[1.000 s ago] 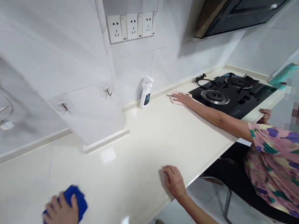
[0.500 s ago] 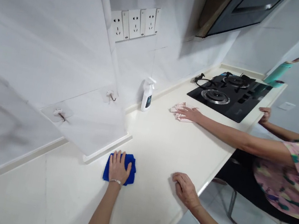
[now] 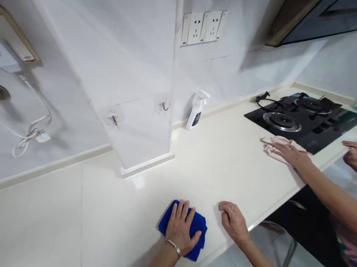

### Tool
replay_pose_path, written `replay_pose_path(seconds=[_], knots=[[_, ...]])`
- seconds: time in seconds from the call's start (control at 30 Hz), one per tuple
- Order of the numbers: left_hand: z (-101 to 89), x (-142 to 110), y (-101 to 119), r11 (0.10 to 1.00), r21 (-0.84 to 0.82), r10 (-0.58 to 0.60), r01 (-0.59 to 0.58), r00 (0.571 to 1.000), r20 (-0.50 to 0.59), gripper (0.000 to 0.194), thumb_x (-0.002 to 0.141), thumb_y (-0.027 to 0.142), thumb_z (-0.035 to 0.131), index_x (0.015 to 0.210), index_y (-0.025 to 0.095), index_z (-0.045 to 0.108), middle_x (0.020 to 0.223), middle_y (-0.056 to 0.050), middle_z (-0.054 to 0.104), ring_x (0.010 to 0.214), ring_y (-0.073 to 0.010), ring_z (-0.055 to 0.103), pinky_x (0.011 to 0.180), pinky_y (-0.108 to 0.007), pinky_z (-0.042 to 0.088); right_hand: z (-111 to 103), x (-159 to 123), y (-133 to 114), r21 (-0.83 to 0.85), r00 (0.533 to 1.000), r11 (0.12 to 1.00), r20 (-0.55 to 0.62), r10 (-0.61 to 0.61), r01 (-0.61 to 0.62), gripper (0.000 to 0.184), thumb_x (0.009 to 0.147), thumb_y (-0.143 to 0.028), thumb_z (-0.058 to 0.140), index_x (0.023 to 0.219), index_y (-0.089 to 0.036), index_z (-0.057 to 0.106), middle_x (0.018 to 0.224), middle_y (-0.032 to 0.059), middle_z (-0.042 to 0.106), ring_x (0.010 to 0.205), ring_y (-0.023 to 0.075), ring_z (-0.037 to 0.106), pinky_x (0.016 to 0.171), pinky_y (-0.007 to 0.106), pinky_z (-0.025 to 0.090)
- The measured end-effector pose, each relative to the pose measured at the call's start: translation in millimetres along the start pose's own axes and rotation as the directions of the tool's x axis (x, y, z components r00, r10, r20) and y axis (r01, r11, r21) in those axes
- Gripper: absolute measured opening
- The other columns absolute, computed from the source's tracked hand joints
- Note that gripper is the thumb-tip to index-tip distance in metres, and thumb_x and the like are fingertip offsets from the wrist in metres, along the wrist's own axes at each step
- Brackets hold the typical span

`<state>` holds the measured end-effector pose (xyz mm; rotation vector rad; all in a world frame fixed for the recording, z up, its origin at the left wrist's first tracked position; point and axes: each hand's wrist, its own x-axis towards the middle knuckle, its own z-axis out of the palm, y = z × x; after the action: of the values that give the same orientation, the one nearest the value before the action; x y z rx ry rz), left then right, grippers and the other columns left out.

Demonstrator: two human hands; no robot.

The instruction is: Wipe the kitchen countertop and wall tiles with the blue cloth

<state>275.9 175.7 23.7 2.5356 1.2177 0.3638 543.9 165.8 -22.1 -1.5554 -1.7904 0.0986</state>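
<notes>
My left hand lies flat on a folded blue cloth, fingers stretched out and thumb to the side. Beneath the palm, part of the cloth is hidden. A silver bracelet circles that wrist. Close to the front edge of the pale countertop, my right hand rests with its fingers loosely curled and nothing visible in them. On the same counter, a white spray bottle stands upright against the wall, beyond both hands.
To the right, another person's hand presses a pale pink cloth beside the black gas hob. That person's other hand touches the counter edge. A boxed-out wall corner juts into the counter. A plugged cable hangs at left.
My left hand and the blue cloth have slid away from the wall corner, towards the counter's front edge. The other person's pink cloth has moved towards that edge too. My view has turned left.
</notes>
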Motion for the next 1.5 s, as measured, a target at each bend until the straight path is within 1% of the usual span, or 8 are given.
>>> replay_pose_path(seconds=[0.13, 0.33, 0.5, 0.6, 0.77, 0.97, 1.17, 1.5], knots=[[-6.9, -35, -11, 0.980, 0.018, -0.195, 0.200, 0.970, -0.144, 0.066, 0.090, 0.055, 0.047, 0.149, 0.027, 0.039, 0.161, -0.008, 0.033, 0.150, -0.0302, 0.023, 0.123, -0.056, 0.024, -3, 4, -8, -0.023, 1.000, 0.999, 0.005, 0.026, -0.026, 0.025, 0.077, -0.006, 0.041, 0.090, -0.023, 0.055, 0.097, 0.0062, 0.064, 0.096, 0.0220, 0.058, 0.089, 0.040, 0.050], [-29.1, -24, -44, 0.853, -0.079, -0.511, 0.516, 0.794, -0.329, 0.057, 0.091, 0.043, 0.048, 0.141, 0.016, 0.052, 0.155, -0.017, 0.041, 0.149, -0.0358, 0.024, 0.122, -0.061, 0.015, 6, 7, -38, -0.061, 0.997, 0.995, -0.042, 0.071, -0.074, 0.032, 0.075, -0.006, 0.040, 0.098, -0.019, 0.058, 0.099, 0.0112, 0.063, 0.096, 0.0252, 0.058, 0.087, 0.044, 0.050], [-43.9, -29, -67, 0.798, -0.203, -0.602, 0.567, 0.737, -0.307, 0.053, 0.094, 0.041, 0.040, 0.139, 0.016, 0.053, 0.149, -0.013, 0.051, 0.143, -0.0270, 0.038, 0.122, -0.051, 0.026, 61, 23, -136, 0.056, 0.995, 0.995, 0.052, -0.085, 0.083, 0.047, 0.079, -0.010, 0.041, 0.123, -0.019, 0.056, 0.129, 0.0116, 0.059, 0.122, 0.0230, 0.052, 0.103, 0.042, 0.047], [-63.9, -61, -88, 0.749, -0.237, -0.662, 0.619, 0.681, -0.313, 0.057, 0.098, 0.037, 0.022, 0.144, 0.012, 0.045, 0.147, -0.013, 0.053, 0.135, -0.0177, 0.049, 0.115, -0.036, 0.040, 92, 37, -208, 0.127, 0.940, 0.975, 0.268, -0.212, 0.183, 0.051, 0.088, -0.018, 0.040, 0.138, -0.013, 0.049, 0.145, 0.0161, 0.048, 0.141, 0.0284, 0.035, 0.116, 0.052, 0.033], [-99.5, -108, -120, 0.645, -0.229, -0.752, 0.729, 0.554, -0.356, 0.065, 0.094, 0.037, 0.024, 0.140, -0.004, 0.043, 0.152, -0.028, 0.039, 0.147, -0.0344, 0.029, 0.121, -0.055, 0.024, 103, 44, -253, 0.151, 0.842, 0.968, 0.479, -0.248, 0.199, 0.058, 0.098, -0.046, 0.037, 0.150, -0.022, 0.037, 0.160, 0.0108, 0.030, 0.149, 0.0392, 0.013, 0.116, 0.073, 0.006], [-95.1, -117, -145, 0.539, -0.050, -0.790, 0.841, 0.484, -0.378, 0.066, 0.093, 0.046, 0.027, 0.143, 0.008, 0.044, 0.154, -0.027, 0.035, 0.147, -0.0388, 0.025, 0.114, -0.063, 0.027, 58, 6, -200, 0.125, 0.831, 0.971, 0.502, -0.239, 0.204, 0.061, 0.097, -0.046, 0.040, 0.155, -0.031, 0.026, 0.164, 0.0026, 0.022, 0.151, 0.0330, 0.007, 0.118, 0.069, 0.001], [-80.7, -117, -148, 0.517, 0.062, -0.765, 0.854, 0.493, -0.415, 0.074, 0.092, 0.053, 0.019, 0.146, 0.006, 0.039, 0.156, -0.027, 0.032, 0.148, -0.0390, 0.020, 0.115, -0.061, 0.026, -4, -26, -117, -0.091, 0.894, 0.986, 0.440, -0.089, 0.143, 0.074, 0.093, -0.044, 0.047, 0.157, -0.022, 0.018, 0.163, 0.0087, 0.022, 0.150, 0.0309, 0.015, 0.121, 0.061, 0.005], [-87.5, -112, -138, 0.508, 0.067, -0.767, 0.859, 0.487, -0.418, 0.083, 0.091, 0.057, 0.011, 0.145, 0.002, 0.041, 0.154, -0.029, 0.034, 0.147, -0.0397, 0.024, 0.118, -0.058, 0.023, -64, 4, 43, -0.504, 0.955, 0.858, 0.192, 0.226, -0.102, 0.058, 0.096, -0.043, 0.038, 0.151, -0.024, 0.039, 0.162, 0.0128, 0.025, 0.148, 0.0326, 0.022, 0.118, 0.057, 0.019]])
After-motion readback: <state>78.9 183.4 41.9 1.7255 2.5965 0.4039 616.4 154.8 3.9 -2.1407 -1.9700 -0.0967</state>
